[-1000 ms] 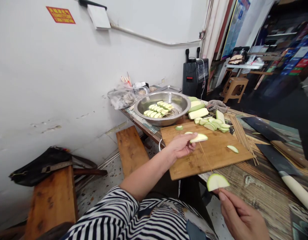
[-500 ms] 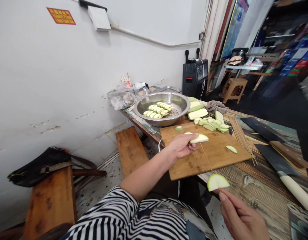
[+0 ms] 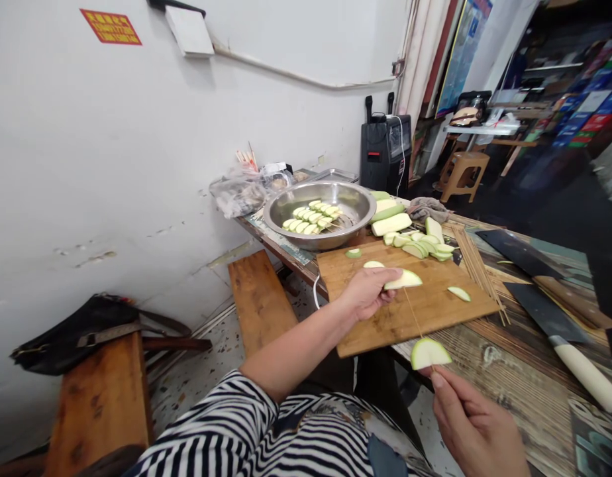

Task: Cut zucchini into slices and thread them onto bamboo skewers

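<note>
My left hand (image 3: 370,291) is closed on a half-round zucchini slice (image 3: 406,280) above the cutting board (image 3: 350,334). Low at the right, my right hand (image 3: 479,421) pinches the near end of a thin bamboo skewer (image 3: 414,311). One pale green-edged slice (image 3: 430,354) is threaded on that skewer, close to my right fingertips. The skewer's far end reaches the slice in my left hand; whether it has pierced it I cannot tell. Single slices (image 3: 459,293) lie on the board, and a pile of cut slices (image 3: 420,246) rests at its far edge.
Behind the board stands a steel bowl (image 3: 281,233) holding skewered slices. Peeled zucchini pieces (image 3: 391,224) lie beside it. Loose skewers (image 3: 477,275) and two cleavers, one with a pale handle (image 3: 587,374), lie at the right. A wooden bench (image 3: 261,298) is at the left.
My left hand has moved slightly right and down with its slice. My right hand has shifted a little up and left, bringing the two slices closer together along the skewer.
</note>
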{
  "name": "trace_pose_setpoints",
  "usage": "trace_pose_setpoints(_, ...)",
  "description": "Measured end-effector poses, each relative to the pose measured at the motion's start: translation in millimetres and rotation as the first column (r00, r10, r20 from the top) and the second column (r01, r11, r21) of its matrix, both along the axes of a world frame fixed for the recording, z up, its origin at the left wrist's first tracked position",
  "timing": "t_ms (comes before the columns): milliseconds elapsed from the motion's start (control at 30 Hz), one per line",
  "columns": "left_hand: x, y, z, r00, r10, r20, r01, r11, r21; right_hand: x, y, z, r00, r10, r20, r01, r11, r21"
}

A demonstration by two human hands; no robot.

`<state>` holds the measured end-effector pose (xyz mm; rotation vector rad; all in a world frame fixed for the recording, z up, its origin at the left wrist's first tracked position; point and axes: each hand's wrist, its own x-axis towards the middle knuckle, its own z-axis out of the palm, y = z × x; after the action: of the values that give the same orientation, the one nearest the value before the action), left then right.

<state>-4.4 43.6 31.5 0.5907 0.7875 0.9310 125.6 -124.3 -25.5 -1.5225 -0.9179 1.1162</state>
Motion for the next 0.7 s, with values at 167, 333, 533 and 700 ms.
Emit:
trace_pose_setpoints(167, -1, 0, 2.8, 0.997, -0.035, 0.066, 0.036, 0.999, -0.002, -4, 3, -0.4, 0.999, -0.027, -0.028, 0.028, 1.0, 0.005)
trace_pose_setpoints(333, -4, 2, 0.4, 0.993, -0.081, 0.09, 0.077, 0.996, 0.047, -3, 5, 2.8, 0.995, -0.006, 0.097, -0.001, 0.997, 0.074)
trace_pose_setpoints(533, -10, 8, 0.9, 0.992, -0.004, 0.129, 0.002, 1.0, 0.02, 0, 0, 1.7, 0.99, 0.03, 0.14, -0.042, 0.996, 0.081)
trace_pose_setpoints(700, -13, 8, 3.0, 0.992, -0.001, 0.123, -0.002, 1.0, 0.022, -1, -1, 2.6, 0.997, 0.052, 0.06, -0.052, 0.999, 0.005)
